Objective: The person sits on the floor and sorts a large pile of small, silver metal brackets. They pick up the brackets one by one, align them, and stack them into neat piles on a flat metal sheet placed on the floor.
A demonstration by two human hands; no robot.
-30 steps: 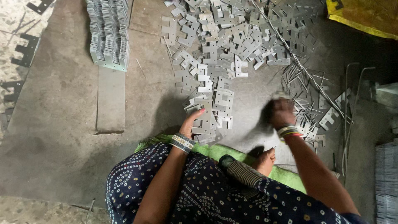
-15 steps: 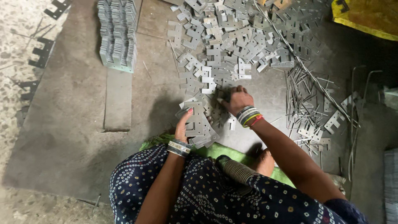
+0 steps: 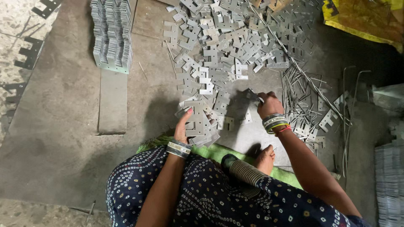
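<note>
Grey concrete floor (image 3: pixel 54 138) fills the view, person seated on it, seen from above. A pale speckled strip of floor runs along the left edge, with dark comb-shaped offcuts (image 3: pixel 28 54) lying on it.

Largest thing on the floor: a loose heap of flat metal plates (image 3: pixel 235 38), notched and pale grey, spread from top centre down toward the hands. To its left, well apart, a neat stacked row of plates (image 3: pixel 111 35) stands on edge at the head of a long flat slab (image 3: pixel 112 103). Right of the heap, a scatter of thin metal rods (image 3: pixel 305 98), one long rod crossing diagonally. Yellow sacking (image 3: pixel 364 19) in the top right corner. Another grey stack (image 3: pixel 389 185) shows at the right edge (partly cut off).

Person wears a dark blue dotted garment (image 3: pixel 210 197); a green cloth (image 3: pixel 219 152) lies under the legs, one foot (image 3: pixel 265 159) showing beside it.

Left hand (image 3: pixel 184 126), bangles at the wrist, grasps a small gathered bundle of plates (image 3: pixel 201 122), fingers curled round its left edge, the bundle resting against the floor just below the heap.

Right hand (image 3: pixel 269 105), bangles at the wrist, is closed on a single plate (image 3: pixel 252 94), pinched at the fingertips just above the floor, near the bundle but apart from it.
</note>
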